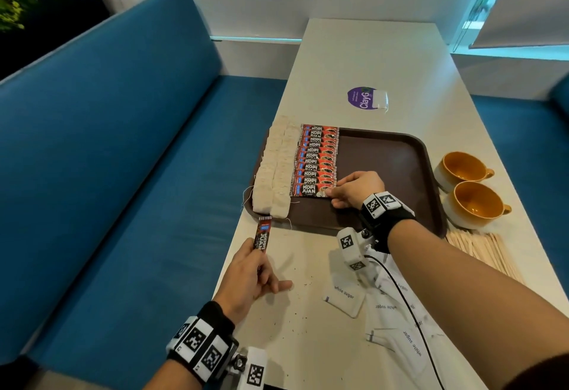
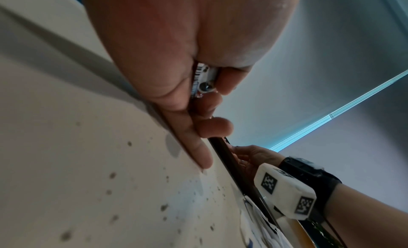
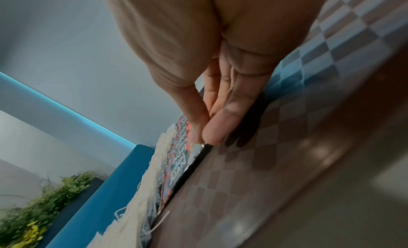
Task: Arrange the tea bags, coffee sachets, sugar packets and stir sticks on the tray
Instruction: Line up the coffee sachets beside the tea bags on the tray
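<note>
Tea bags [image 1: 274, 168] and coffee sachets [image 1: 317, 149] lined the tray [image 1: 385, 155]; right hand [image 1: 357, 189] pinched the nearest sachet [image 1: 308, 189], left hand [image 1: 246, 275] gripped 1 spare sachet [image 1: 262, 234]; sugar packets [image 1: 388, 306] and stir sticks [image 1: 483, 251] lay outside it

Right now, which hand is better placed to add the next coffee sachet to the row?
Probably left: the left hand holds a sachet just short of the tray, while the right hand is busy pinching the row's nearest one.
</note>
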Tool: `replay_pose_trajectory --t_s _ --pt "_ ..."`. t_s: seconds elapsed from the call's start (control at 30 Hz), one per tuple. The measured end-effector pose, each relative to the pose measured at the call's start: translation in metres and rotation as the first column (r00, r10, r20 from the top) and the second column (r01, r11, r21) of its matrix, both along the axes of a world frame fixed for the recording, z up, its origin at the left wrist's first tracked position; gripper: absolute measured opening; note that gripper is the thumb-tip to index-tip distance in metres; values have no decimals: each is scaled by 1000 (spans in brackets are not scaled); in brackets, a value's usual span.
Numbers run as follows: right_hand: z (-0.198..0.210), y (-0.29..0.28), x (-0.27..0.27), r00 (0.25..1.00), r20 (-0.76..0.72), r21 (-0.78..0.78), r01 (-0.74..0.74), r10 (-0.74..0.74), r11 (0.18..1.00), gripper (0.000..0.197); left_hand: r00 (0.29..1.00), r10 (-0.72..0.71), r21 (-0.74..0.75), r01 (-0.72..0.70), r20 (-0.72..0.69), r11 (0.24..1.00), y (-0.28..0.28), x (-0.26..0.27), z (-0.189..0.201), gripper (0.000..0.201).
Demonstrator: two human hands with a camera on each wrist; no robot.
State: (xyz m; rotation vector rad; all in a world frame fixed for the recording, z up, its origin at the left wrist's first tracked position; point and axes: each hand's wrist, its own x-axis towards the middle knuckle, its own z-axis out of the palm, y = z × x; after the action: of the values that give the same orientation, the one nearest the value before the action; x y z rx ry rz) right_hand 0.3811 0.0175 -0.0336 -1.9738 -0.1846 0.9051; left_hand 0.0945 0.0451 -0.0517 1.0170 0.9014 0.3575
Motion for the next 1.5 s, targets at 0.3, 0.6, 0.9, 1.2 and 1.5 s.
replay_pose_trajectory --t_s 0.3,0.6,0.9,1.2,1.5 --pt "4 -4 -4 1000 11 47 14 -15 999 33 999 -33 -32 33 12 999 2 1 15 12" --pt "31 -57 -70 986 25 351 -165 167 922 7 999 0 159 -7 49 987 4 6 14 14" --pt "18 -107 -127 940 -121 496 -220 318 840 13 979 37 11 -40 200 999 -19 21 22 35" --pt "14 -107 -117 961 -164 569 -92 223 817 13 991 -41 49 35 129 998 -18 33 25 30" --pt "-1 -65 -22 995 5 343 95 -103 935 9 852 -212 606 496 -479 623 20 52 38 41"
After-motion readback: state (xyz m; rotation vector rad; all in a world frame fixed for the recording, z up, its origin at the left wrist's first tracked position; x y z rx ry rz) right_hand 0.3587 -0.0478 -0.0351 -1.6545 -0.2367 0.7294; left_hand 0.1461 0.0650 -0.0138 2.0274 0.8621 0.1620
